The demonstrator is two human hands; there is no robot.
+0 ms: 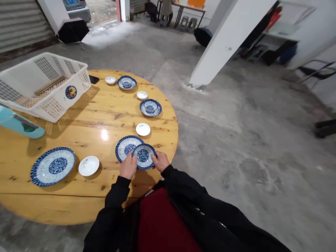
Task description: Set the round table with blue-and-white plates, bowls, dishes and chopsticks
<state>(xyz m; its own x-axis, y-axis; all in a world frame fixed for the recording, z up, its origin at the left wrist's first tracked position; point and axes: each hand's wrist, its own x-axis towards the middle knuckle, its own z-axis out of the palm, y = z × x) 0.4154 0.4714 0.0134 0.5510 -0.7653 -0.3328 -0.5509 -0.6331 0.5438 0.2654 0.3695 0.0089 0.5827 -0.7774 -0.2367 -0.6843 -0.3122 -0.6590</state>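
Both of my hands grip a blue-and-white bowl (143,156) by opposite sides of its rim. My left hand (128,166) has its thumb on the near left rim, and my right hand (160,161) pinches the right rim. The bowl partly covers a blue-rimmed plate (123,147) on the table; whether the two touch I cannot tell. Just beyond them is a small white dish (143,129). To the left lie a white bowl (89,166) and a larger blue-and-white plate (53,166).
The round wooden table (115,120) holds a white plastic basket (59,101), a turquoise container (22,122) and a dark phone (93,79). Toward the far edge, two plates (159,111) carry bowls, with small white dishes (142,95) between. A white pillar (223,45) stands beyond the table.
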